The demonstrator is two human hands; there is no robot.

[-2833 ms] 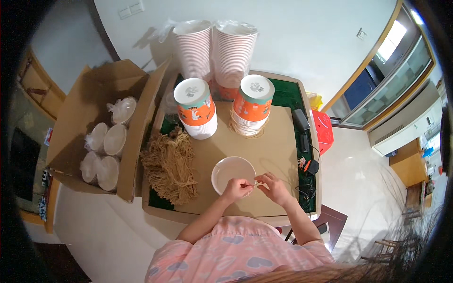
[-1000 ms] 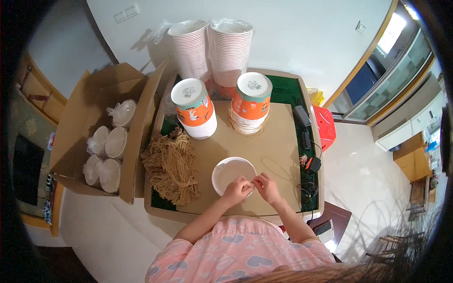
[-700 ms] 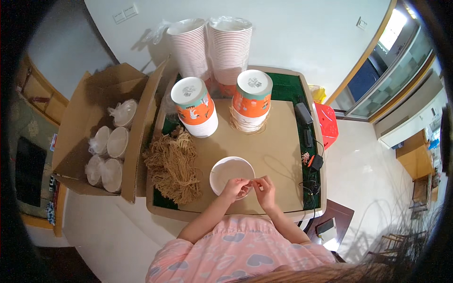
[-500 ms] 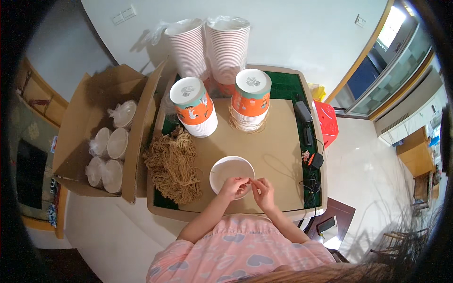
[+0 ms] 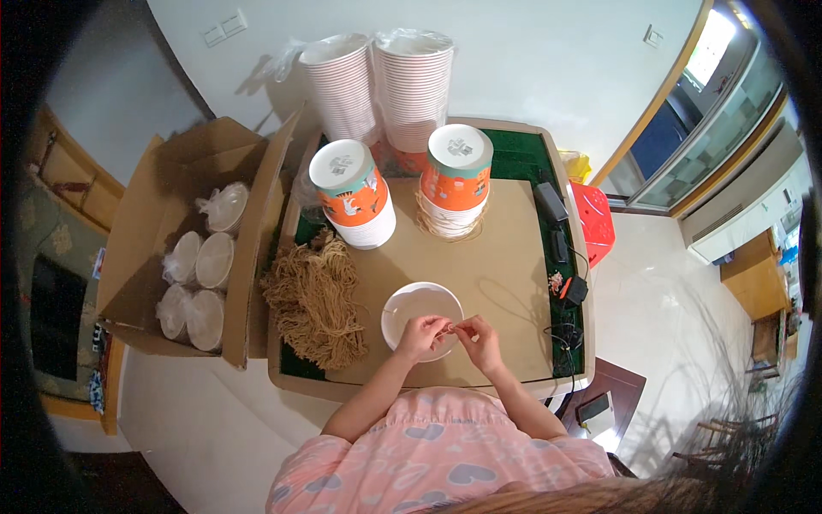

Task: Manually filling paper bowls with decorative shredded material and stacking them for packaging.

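A white paper bowl [image 5: 416, 307] stands open on the brown table top [image 5: 497, 257]. My left hand [image 5: 421, 334] and my right hand [image 5: 479, 336] meet over the bowl's near rim, fingertips pinched together on a thin brown string [image 5: 452, 326]. To the left of the bowl lies a heap of brown strings [image 5: 315, 295].
Two orange-and-white stacks of upturned bowls [image 5: 353, 194] [image 5: 456, 176] stand farther back, with tall wrapped bowl stacks [image 5: 381, 86] by the wall. An open cardboard box [image 5: 195, 248] with bagged lids sits left. Dark devices and cables [image 5: 561, 257] line the table's right edge. A red stool [image 5: 592, 224] is beyond.
My right hand has drawn in toward the left hand, so the fingertips now meet over the bowl's rim. The bowl and the stacks have not moved.
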